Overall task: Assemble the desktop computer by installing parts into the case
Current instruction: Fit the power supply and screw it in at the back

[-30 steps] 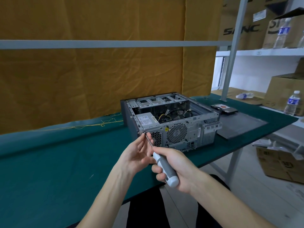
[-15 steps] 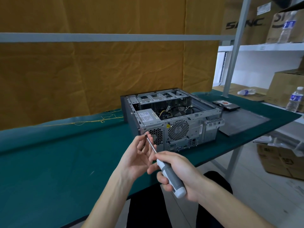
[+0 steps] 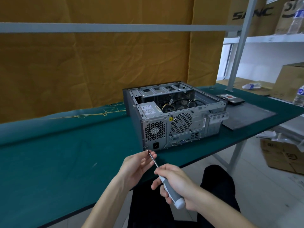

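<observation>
Steel case (image 3: 179,122) looked heavy, rigid on bench (image 3: 65,153). Right hand (image 3: 179,186) gripped screwdriver (image 3: 169,186) handle; left hand (image 3: 136,167) pinched shaft near tip.

Computer case (image 3: 174,119) lies open-side-up on the table (image 3: 57,153), rear panel toward the viewer. Power supply (image 3: 150,111) sits inside at the case's 9 o'clock side. Side panel (image 3: 250,117) lies flat at 3 o'clock of the case; a drive (image 3: 230,99) rests at 2 o'clock. Left hand (image 3: 134,168) and right hand (image 3: 179,185), with screwdriver (image 3: 164,178), sit at 6 o'clock, tip near the case's lower rear corner.
</observation>
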A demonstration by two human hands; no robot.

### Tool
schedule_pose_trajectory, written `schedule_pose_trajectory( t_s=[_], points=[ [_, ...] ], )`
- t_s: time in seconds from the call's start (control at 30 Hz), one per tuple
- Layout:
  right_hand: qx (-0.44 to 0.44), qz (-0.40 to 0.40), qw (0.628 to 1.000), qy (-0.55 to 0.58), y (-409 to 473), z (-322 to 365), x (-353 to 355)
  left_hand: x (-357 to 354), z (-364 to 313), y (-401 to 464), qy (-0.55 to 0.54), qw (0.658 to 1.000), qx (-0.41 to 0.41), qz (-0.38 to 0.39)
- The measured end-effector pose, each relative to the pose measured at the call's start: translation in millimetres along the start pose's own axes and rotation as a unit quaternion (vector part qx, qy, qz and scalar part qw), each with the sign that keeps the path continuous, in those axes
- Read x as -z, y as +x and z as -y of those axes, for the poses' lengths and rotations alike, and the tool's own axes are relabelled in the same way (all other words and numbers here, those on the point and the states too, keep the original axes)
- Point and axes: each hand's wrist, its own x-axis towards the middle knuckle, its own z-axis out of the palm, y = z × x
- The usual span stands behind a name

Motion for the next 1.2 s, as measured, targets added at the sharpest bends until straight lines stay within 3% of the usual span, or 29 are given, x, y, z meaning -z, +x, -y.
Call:
schedule_pose_trajectory(
  t_s=[0.57,0.77,0.87,1.03,1.1,1.2],
  points=[
    [0.0,-0.018,1.0,0.011,15.7,4.8,-7.8,0.7,-5.4,9.8,0.046,0.999,0.001,-0.008],
    [-0.009,-0.001,0.998,0.058,16.5,3.4,-9.2,0.5,-7.3,8.5,0.037,0.997,0.06,0.037],
    [-0.023,0.004,0.997,0.072,13.1,3.3,-7.9,-2.9,-7.7,10.0,0.024,0.998,0.059,0.015],
    [0.001,-0.055,0.998,-0.008,8.3,-3.5,-9.0,-9.7,-6.4,12.3,0.072,0.996,0.035,-0.047],
    [0.001,-0.05,0.998,0.026,8.6,-1.8,-9.4,-9.4,-4.6,12.9,0.075,0.996,0.022,-0.049],
    [-0.041,0.021,0.988,0.146,6.1,5.7,-10.1,-5.6,-5.8,6.5,0.03,0.996,0.076,0.034]
  ],
)
